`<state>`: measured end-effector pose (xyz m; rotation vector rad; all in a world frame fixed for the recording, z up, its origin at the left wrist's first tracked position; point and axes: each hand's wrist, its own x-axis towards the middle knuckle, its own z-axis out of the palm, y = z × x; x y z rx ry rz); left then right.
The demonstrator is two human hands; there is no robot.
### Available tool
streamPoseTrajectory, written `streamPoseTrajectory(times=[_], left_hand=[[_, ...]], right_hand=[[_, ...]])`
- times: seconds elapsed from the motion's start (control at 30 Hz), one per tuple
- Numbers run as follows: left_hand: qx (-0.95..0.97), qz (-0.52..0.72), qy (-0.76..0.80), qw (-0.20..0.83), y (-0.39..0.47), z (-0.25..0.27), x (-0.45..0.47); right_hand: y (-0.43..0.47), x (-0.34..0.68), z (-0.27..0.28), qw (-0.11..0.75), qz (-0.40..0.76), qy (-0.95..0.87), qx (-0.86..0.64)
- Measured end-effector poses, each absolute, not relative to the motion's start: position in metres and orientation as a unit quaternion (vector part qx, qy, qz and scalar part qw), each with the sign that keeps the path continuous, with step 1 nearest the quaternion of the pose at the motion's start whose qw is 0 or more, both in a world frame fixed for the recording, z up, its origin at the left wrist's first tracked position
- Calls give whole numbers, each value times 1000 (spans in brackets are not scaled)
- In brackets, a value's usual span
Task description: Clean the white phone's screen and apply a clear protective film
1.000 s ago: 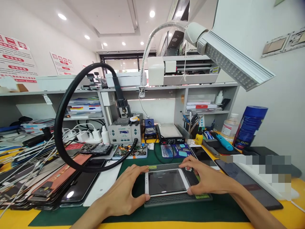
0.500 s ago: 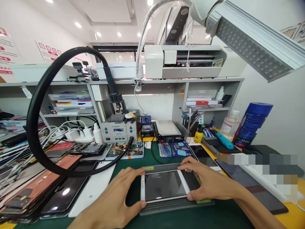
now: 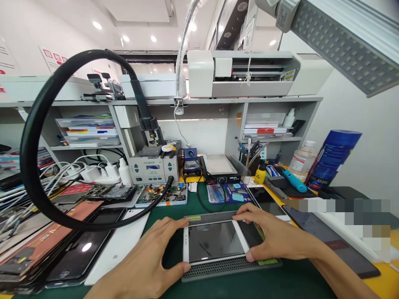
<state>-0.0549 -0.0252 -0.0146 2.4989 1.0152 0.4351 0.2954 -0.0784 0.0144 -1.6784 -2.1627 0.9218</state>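
Note:
A white-framed smartphone [image 3: 215, 241] with a dark screen lies face up, lengthwise across a dark perforated mat [image 3: 218, 270]. My left hand [image 3: 152, 255] grips its left end, thumb at the near corner and index finger at the far corner. At the other end, my right hand [image 3: 272, 234] holds the phone the same way, with its thumb on the near corner and fingers on the far one. Part of the mat shows beneath my right palm. The screen reflects a little light and shows no picture.
A hot-air rework station [image 3: 154, 168] with a looping black hose [image 3: 28, 153] stands back left. Tablets and phone parts [image 3: 71, 253] are stacked on the left. A parts tray [image 3: 162, 195], a heating plate [image 3: 220, 166] and a spray can [image 3: 333, 160] line the back; a lamp [image 3: 346, 45] hangs above.
The camera view has shifted slightly, so the background sits a little differently. Both hands keep their grip on the phone, which stays in place on the mat.

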Motion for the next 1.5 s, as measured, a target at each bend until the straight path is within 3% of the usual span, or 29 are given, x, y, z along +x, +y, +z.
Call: streamPoseTrajectory(times=[1.5], left_hand=[[887, 121, 388, 219, -27, -2, -52]], right_hand=[[-79, 297, 13, 115, 317, -728, -597]])
